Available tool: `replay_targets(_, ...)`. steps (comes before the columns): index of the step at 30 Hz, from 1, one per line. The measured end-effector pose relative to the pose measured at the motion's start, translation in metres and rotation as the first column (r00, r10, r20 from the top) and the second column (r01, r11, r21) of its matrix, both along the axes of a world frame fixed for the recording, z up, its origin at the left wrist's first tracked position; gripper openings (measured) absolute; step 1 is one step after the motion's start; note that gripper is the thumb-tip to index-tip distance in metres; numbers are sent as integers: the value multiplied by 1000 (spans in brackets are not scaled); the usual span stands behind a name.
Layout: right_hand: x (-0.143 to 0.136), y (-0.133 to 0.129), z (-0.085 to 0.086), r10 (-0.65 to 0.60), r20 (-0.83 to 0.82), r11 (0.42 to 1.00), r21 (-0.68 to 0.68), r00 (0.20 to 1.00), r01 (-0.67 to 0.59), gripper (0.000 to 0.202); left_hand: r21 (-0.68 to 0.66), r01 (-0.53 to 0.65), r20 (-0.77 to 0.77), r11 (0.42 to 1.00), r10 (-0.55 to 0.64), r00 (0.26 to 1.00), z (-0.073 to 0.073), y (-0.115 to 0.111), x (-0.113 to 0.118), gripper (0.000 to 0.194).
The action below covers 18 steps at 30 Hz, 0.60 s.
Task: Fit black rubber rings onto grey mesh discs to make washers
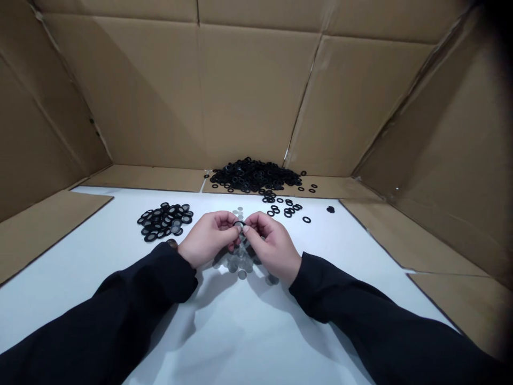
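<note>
Between my two hands is a small black rubber ring, with a greyish disc showing inside it. My left hand pinches its left side between thumb and fingers. On the opposite side, the thumb and fingers of my right hand are closed on the same ring. Loose grey mesh-like discs lie on the white table below and behind my hands, partly hidden by them. Left of my left hand sits a pile of black rings with grey discs in them.
A large heap of plain black rings rests at the back on cardboard. Several stray rings are scattered in front of it, to the right. Cardboard walls enclose the white table at the back and both sides.
</note>
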State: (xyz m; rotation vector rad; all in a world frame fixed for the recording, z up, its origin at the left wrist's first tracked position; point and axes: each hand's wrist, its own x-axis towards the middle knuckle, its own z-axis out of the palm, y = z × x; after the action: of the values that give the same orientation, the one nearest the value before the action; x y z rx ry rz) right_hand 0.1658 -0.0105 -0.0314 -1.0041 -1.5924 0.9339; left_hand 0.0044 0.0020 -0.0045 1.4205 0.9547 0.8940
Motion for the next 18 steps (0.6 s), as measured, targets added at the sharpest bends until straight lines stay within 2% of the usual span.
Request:
replay_targets(6,-1,1,1,46,54,999,-22,997,-44,12,44,-136,50,990,134,990,3,-5,3,15)
replay_targets(13,3,0,5,52,120,998,36,991,-57,16,107,-91,-7,990,92,996,6,-6,3,18)
replay_targets(18,5,2,4,20,141,994,102,990,-35,16,131,-9,-80,991,19,997,2,-3,0,19)
